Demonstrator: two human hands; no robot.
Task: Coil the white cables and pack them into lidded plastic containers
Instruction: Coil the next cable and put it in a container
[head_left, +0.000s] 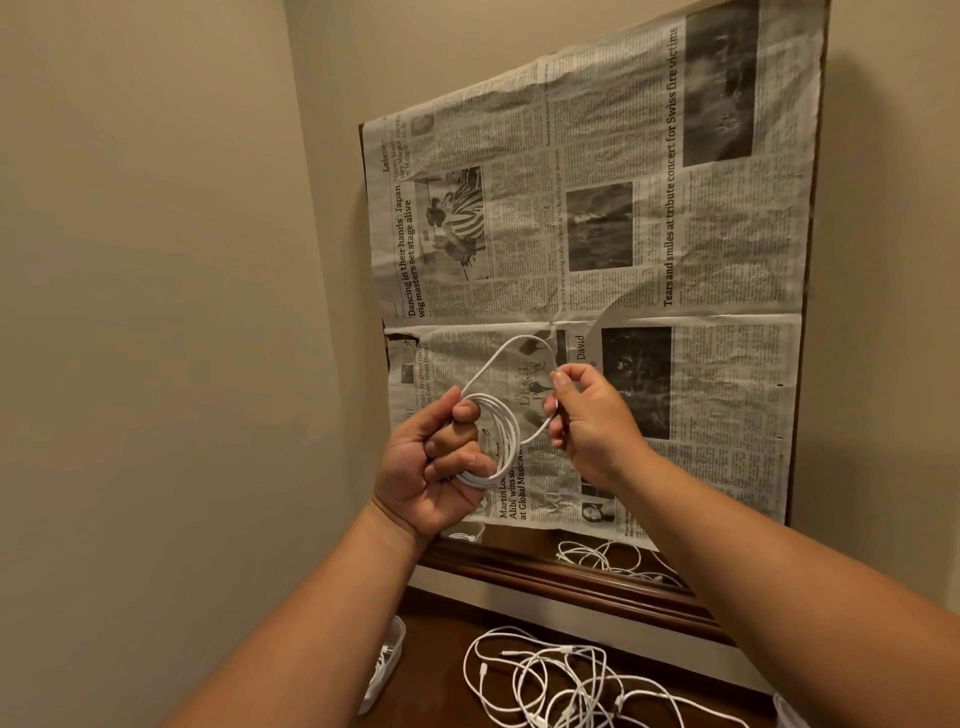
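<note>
- Our left hand (441, 467) grips the coil (506, 434) so its turns cannot spring apart.
- Our right hand (592, 415) pinches the loose loop (511, 345), likely to lay it on.

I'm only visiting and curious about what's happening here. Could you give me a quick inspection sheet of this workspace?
Surface: dark wooden tabletop, seen only along the bottom of the view.
Job's things: coiled white cable, held up in front of the newspaper; clear plastic container at the tabletop's left edge.
Clutter: nothing seen.
Grippers: left hand, fingers curled round the coil; right hand pinches the cable's free loop.
Cables: tangle of loose white cables on the tabletop, not yet coiled.
Surroundings: the newspaper covers a wood-framed mirror against a beige wall.
</note>
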